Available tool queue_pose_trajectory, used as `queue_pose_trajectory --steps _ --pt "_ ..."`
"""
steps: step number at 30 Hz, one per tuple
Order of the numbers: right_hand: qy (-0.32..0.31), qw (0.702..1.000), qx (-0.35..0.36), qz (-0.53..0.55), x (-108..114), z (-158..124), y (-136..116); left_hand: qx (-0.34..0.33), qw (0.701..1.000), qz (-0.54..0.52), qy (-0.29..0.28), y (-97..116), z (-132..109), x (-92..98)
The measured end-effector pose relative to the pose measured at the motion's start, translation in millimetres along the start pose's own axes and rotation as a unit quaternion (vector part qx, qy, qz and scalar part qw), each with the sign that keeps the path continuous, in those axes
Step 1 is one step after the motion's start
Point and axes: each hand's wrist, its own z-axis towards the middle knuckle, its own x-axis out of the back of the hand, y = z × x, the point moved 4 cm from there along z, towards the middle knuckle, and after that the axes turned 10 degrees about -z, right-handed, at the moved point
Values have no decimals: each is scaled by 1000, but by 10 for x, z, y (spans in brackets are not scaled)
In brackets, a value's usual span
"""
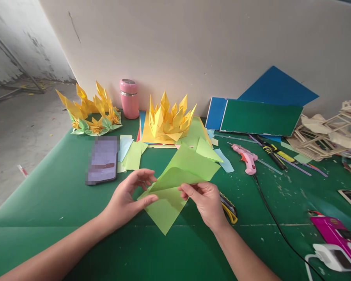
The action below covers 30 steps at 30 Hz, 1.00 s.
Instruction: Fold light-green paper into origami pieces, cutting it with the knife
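Note:
A light green sheet of paper (166, 214) lies on the table in front of me, with a corner pointing toward me. More green paper (193, 162) overlaps it on the far side, its near edge curling up slightly; whether the two are one piece I cannot tell. My right hand (203, 199) pinches the green paper between thumb and fingers near its right side. At the left corner, my left hand (137, 191) is held with thumb and fingers apart, around the paper's edge. A folded green paper piece (207, 150) lies just beyond. Partly behind my right wrist is a yellow utility knife (230, 212).
Yellow folded-paper crown (171, 123) on stacked coloured paper; yellow-green paper ring (95, 121), pink bottle (129, 99) and phone (103, 160) to the left. Rightward lie a pink glue gun (247, 158) with black cord, a green board (260, 117), wooden stick model (318, 136) and white power plug (335, 257).

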Motion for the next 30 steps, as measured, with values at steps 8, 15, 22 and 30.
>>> queue_pose_trajectory --steps 8,15,22,30 --pt "-60 976 194 -76 66 -56 -188 -166 958 233 -37 123 21 7" --pt "-136 899 324 -260 68 -88 -223 -187 928 316 -67 25 40 21" --pt "-122 812 418 -389 59 -33 -122 -116 929 334 -105 -87 47 18" --pt "-170 779 419 -434 23 -60 -157 -112 905 390 -130 -107 51 -32"
